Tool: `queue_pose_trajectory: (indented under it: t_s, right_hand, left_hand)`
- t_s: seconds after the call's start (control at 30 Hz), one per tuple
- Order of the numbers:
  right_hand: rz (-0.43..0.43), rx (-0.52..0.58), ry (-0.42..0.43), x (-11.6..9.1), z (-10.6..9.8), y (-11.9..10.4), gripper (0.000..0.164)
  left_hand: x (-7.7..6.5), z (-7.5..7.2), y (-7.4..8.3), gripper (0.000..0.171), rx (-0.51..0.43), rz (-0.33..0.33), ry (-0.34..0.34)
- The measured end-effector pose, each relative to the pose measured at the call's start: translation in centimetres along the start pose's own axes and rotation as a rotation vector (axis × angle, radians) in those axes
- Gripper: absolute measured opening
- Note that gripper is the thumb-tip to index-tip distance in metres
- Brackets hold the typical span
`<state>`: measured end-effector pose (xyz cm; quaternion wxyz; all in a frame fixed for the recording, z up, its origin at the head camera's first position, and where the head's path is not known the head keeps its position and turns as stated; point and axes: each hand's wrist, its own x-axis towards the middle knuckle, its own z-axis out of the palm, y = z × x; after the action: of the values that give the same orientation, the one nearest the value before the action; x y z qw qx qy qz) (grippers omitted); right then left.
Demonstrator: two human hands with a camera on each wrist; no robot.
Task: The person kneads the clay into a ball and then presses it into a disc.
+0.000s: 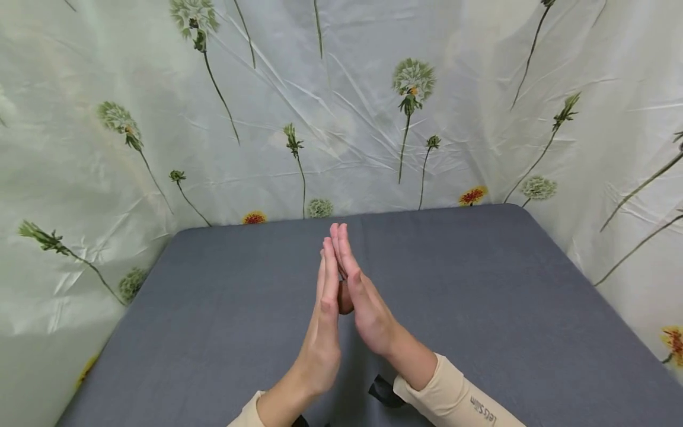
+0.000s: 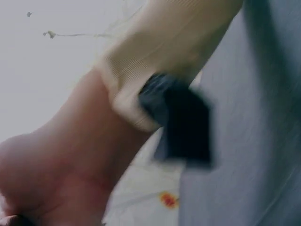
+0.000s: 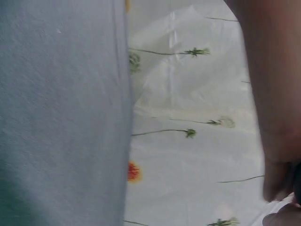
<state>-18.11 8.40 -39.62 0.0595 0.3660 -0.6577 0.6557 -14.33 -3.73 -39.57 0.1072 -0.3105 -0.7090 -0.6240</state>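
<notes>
In the head view my left hand point(image 1: 322, 338) and right hand point(image 1: 372, 314) are raised over the middle of the table, palms facing each other. Their fingers are straight and point up and away, leaning together near the tips. Between the palms sits a small reddish-brown rounded thing point(image 1: 345, 298), mostly covered by the hands; its kind cannot be told. The left wrist view has a bare wrist with a beige sleeve point(image 2: 155, 42) and a blurred black device point(image 2: 186, 122) beside it. Part of a hand point(image 3: 282, 141) shows at the right edge of the right wrist view.
A dark grey cloth-covered table point(image 1: 240, 284) spreads under both hands. Behind and around it hangs a pale curtain point(image 1: 352, 118) printed with dandelions and orange flowers. A black wrist device point(image 1: 385, 392) shows by the right sleeve point(image 1: 445, 391).
</notes>
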Motion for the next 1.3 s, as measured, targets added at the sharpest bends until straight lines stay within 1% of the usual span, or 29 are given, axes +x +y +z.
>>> queue_pose_trajectory:
  t_s: [0.07,0.13,0.17,0.27,0.33,0.4,0.47,0.5,0.53,0.6,0.67,0.73,0.77,0.83,0.9,0.97,1.0,1.07,1.1,1.13,1.17,1.2,1.23,1.3]
  right_hand:
    - [0.011,0.011,0.002,-0.4,0.5,0.2,0.074]
    - [0.011,0.014,0.0,-0.9,1.1,0.2,0.07]
    - [0.011,0.017,-0.003,-1.1,1.4,0.1,0.068]
    - [-0.007,0.013,-0.009,-1.9,2.2,-0.5,0.065]
    - [-0.047,-0.023,-0.006,-2.1,2.3,-0.9,0.065]
    - [-0.084,-0.081,0.004,-1.9,2.1,-1.1,0.066]
    - [-0.109,-0.139,0.014,-1.4,1.5,-1.2,0.069]
    - [-0.102,-0.145,0.015,-1.1,1.2,-1.0,0.07]
    - [-0.087,-0.138,0.013,-0.9,0.8,-0.9,0.07]
    - [-0.033,-0.108,0.006,-0.6,0.3,-0.4,0.072]
    - [0.033,-0.048,0.003,-0.7,0.0,0.2,0.071]
    - [0.077,-0.014,0.0,-1.2,0.2,0.7,0.07]
    - [0.086,-0.005,-0.006,-1.5,0.4,0.9,0.068]
    - [0.061,-0.014,-0.024,-2.3,1.1,1.2,0.064]
    - [-0.009,-0.066,-0.035,-3.0,1.8,1.0,0.063]
    - [-0.107,-0.147,-0.039,-3.5,2.4,0.4,0.063]
    - [-0.161,-0.205,-0.033,-3.5,2.6,0.0,0.064]
    - [-0.246,-0.304,-0.011,-3.1,2.7,-0.9,0.069]
    - [-0.266,-0.352,-0.001,-2.9,2.7,-1.3,0.072]
    - [-0.277,-0.392,0.007,-2.5,2.5,-1.5,0.074]
    - [-0.273,-0.414,0.01,-2.2,2.3,-1.7,0.076]
    - [-0.266,-0.428,0.015,-1.8,2.0,-1.6,0.077]
    - [-0.246,-0.422,0.022,-1.5,1.5,-1.5,0.076]
    - [-0.17,-0.345,0.023,-0.9,0.5,-0.9,0.074]
  left_hand:
    - [0.6,-0.6,0.0,0.063,0.021,0.003,0.014]
    - [1.4,-1.4,-0.2,0.068,0.018,-0.008,0.026]
    - [1.7,-1.8,-0.2,0.07,0.002,-0.03,0.03]
    - [2.5,-2.7,-0.6,0.074,-0.08,-0.132,0.019]
    - [2.6,-2.7,-0.8,0.073,-0.137,-0.191,-0.009]
    - [2.1,-2.4,-1.0,0.069,-0.176,-0.22,-0.045]
    - [1.2,-1.7,-1.1,0.064,-0.186,-0.201,-0.077]
    - [0.6,-1.4,-1.1,0.062,-0.181,-0.187,-0.093]
    - [0.1,-1.0,-1.0,0.06,-0.179,-0.179,-0.106]
    - [-0.8,-0.4,-0.8,0.057,-0.148,-0.168,-0.113]
    - [-1.3,-0.1,-0.5,0.057,-0.102,-0.166,-0.1]
    - [-1.1,-0.1,-0.3,0.057,-0.062,-0.159,-0.066]
    - [-0.9,-0.3,-0.3,0.058,-0.039,-0.142,-0.041]
    - [-0.1,-0.9,-0.2,0.061,-0.042,-0.13,-0.015]
    - [0.8,-1.5,-0.2,0.066,-0.073,-0.148,-0.021]
    - [1.6,-2.0,-0.4,0.072,-0.142,-0.2,-0.046]
    - [1.8,-2.1,-0.5,0.073,-0.179,-0.236,-0.063]
    - [1.9,-2.2,-0.6,0.076,-0.23,-0.289,-0.081]
    - [1.8,-2.1,-0.7,0.076,-0.257,-0.302,-0.089]
    - [1.6,-2.0,-0.7,0.075,-0.282,-0.303,-0.095]
    - [1.4,-1.9,-0.6,0.072,-0.297,-0.29,-0.101]
    - [1.1,-1.7,-0.5,0.07,-0.297,-0.28,-0.106]
    - [0.8,-1.4,-0.4,0.067,-0.294,-0.265,-0.119]
    - [0.2,-0.8,-0.2,0.062,-0.268,-0.235,-0.156]
